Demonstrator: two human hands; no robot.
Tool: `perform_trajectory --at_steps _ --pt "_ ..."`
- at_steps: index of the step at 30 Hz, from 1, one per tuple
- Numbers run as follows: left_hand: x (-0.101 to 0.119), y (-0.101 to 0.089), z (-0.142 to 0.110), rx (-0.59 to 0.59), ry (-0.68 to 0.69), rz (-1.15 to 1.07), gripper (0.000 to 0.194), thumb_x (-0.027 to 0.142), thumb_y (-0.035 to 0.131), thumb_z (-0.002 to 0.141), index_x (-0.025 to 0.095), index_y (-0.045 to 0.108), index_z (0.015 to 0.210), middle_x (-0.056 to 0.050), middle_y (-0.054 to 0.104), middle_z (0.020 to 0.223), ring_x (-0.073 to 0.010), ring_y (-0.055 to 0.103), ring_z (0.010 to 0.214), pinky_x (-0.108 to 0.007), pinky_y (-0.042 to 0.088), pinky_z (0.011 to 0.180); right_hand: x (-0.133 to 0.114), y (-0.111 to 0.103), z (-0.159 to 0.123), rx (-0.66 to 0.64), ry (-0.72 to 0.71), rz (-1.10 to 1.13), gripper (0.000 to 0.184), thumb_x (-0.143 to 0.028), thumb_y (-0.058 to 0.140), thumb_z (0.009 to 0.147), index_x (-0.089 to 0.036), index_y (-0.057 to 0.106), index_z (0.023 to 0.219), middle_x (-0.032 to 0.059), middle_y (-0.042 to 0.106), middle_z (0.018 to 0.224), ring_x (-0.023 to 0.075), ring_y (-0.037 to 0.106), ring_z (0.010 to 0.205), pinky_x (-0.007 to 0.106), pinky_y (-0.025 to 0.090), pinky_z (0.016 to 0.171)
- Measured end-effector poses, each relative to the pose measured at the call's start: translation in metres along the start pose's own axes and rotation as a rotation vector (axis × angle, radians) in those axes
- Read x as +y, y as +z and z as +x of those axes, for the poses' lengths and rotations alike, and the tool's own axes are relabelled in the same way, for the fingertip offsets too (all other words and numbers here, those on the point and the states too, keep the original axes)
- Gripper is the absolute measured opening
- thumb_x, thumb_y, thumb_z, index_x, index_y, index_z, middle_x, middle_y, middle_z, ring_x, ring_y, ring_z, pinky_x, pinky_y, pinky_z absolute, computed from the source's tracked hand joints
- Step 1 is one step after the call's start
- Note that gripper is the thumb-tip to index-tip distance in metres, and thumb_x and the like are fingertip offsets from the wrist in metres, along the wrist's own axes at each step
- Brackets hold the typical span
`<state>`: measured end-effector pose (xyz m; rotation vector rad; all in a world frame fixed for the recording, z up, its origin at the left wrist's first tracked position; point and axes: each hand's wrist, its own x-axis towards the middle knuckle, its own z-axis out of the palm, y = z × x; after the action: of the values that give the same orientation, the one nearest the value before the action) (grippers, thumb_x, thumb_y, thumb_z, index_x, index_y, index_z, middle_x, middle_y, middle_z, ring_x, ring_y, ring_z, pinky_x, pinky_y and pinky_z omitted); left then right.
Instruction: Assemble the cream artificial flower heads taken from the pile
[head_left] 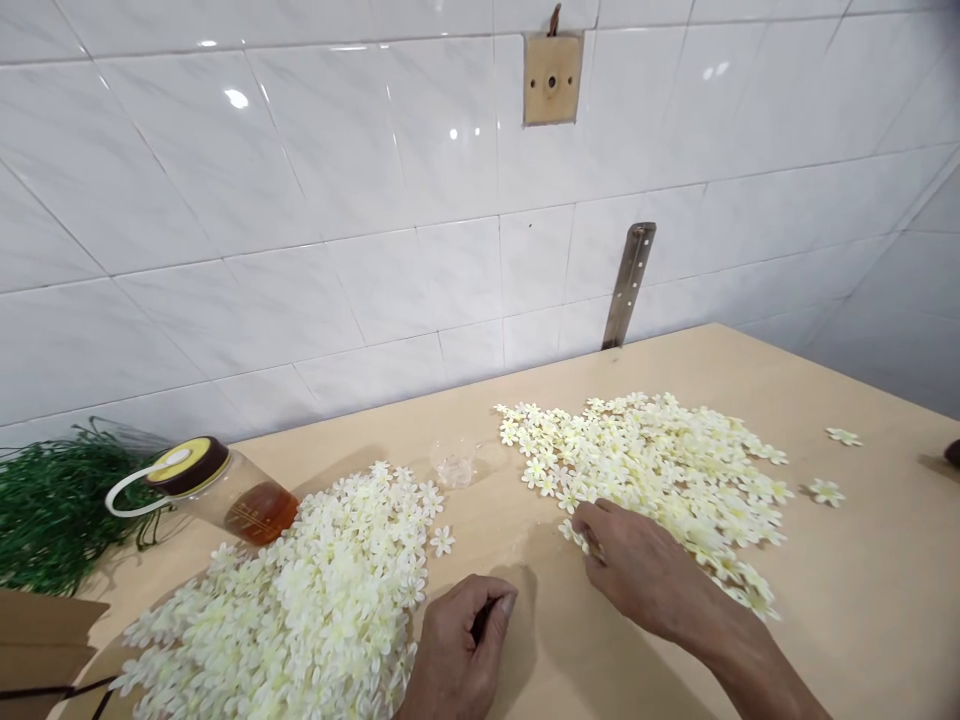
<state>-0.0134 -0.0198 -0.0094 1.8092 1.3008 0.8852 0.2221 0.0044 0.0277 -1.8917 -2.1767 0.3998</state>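
Observation:
My right hand (645,570) reaches to the near left edge of a spread of pale yellow artificial flowers (645,460), its fingers pinched on one flower (572,535) whose petals show beside the fingertips. Closer to me, my left hand (465,645) is closed, thumb pressed against the curled forefinger; whatever lies inside is hidden. Just left of it is a taller heap of white artificial flowers (315,590), fuller and more cupped than the yellow ones. A single white flower (442,541) lies apart, above the left hand.
A clear plastic piece (455,470) lies between the heaps. Behind the white heap a bottle of amber liquid (259,510) leans tilted. Green artificial stems (60,510) and brown cardboard (45,640) are at left. A metal bracket (630,285) stands against the tiled wall (420,130).

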Motion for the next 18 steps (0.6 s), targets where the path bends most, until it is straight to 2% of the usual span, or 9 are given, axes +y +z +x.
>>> perform_trajectory --at_steps 4,8,13,18 --pt "0.001 0.001 0.0 -0.012 -0.029 0.038 0.024 0.037 0.054 0.09 0.02 0.071 0.085 -0.004 0.068 0.071 -0.0164 0.059 0.065 -0.022 0.042 0.057 0.007 -0.005 0.005 0.034 0.017 0.209 0.017 -0.017 0.049 0.08 -0.024 0.061 0.09 -0.0003 0.063 0.071 0.0174 0.056 0.066 0.026 0.034 0.06" --pt "0.005 0.003 0.001 -0.001 -0.06 0.038 0.025 0.039 0.056 0.088 0.02 0.071 0.084 -0.003 0.066 0.068 -0.0158 0.056 0.062 -0.021 0.04 0.055 0.015 -0.004 0.011 0.083 0.098 0.345 0.013 -0.027 0.051 0.083 -0.024 0.062 0.089 -0.0007 0.063 0.068 0.016 0.056 0.058 0.025 0.036 0.056" --pt "0.008 0.004 0.002 0.006 -0.087 0.05 0.027 0.04 0.055 0.088 0.019 0.071 0.083 -0.003 0.063 0.065 -0.0144 0.051 0.058 -0.022 0.037 0.052 0.019 0.0 0.014 0.137 0.13 0.4 0.016 -0.03 0.053 0.082 -0.022 0.061 0.094 -0.0001 0.065 0.069 0.015 0.056 0.056 0.024 0.039 0.055" --pt "0.012 0.008 0.004 -0.018 -0.129 0.028 0.028 0.041 0.056 0.086 0.018 0.072 0.08 -0.002 0.058 0.061 -0.0131 0.047 0.055 -0.022 0.034 0.05 0.016 -0.009 0.012 0.207 0.136 0.41 0.014 -0.032 0.054 0.083 -0.022 0.063 0.088 0.0013 0.067 0.071 0.0165 0.06 0.062 0.025 0.04 0.057"
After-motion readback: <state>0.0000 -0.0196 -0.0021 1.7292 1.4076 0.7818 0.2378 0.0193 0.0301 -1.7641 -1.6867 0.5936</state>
